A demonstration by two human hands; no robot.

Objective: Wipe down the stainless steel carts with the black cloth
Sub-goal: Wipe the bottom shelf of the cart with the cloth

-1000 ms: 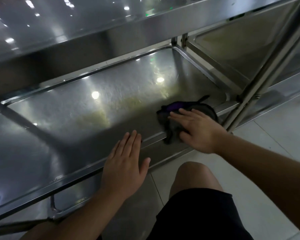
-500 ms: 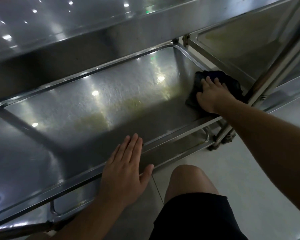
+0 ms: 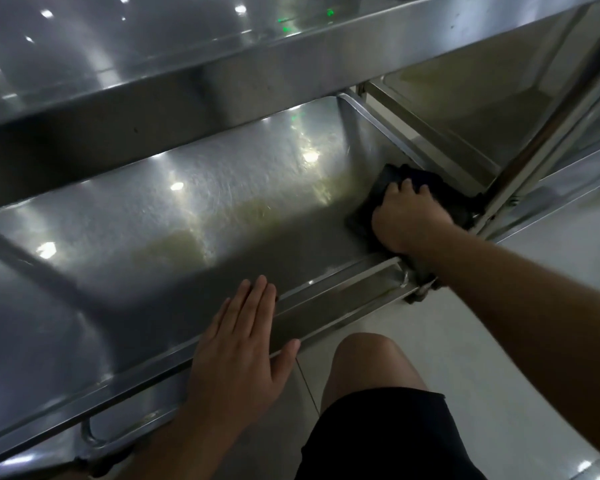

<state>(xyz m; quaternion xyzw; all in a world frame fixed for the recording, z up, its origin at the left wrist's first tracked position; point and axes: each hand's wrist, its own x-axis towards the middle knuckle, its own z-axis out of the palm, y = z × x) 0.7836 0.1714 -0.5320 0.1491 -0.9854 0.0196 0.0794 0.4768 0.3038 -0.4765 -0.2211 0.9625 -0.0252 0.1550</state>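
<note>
Head view: we press our right hand (image 3: 407, 216), fingers curled, on the black cloth (image 3: 426, 188) in the cart's lower shelf (image 3: 194, 209), at its far right corner beside the upright post (image 3: 541, 129). Our left hand (image 3: 243, 355) rests flat, fingers straight, on the shelf's near rim.

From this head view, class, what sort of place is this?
Probably a commercial kitchen or canteen service area: tiered stainless steel carts stand side by side on a pale tiled floor, and ceiling lights reflect off the lower shelf.
</note>
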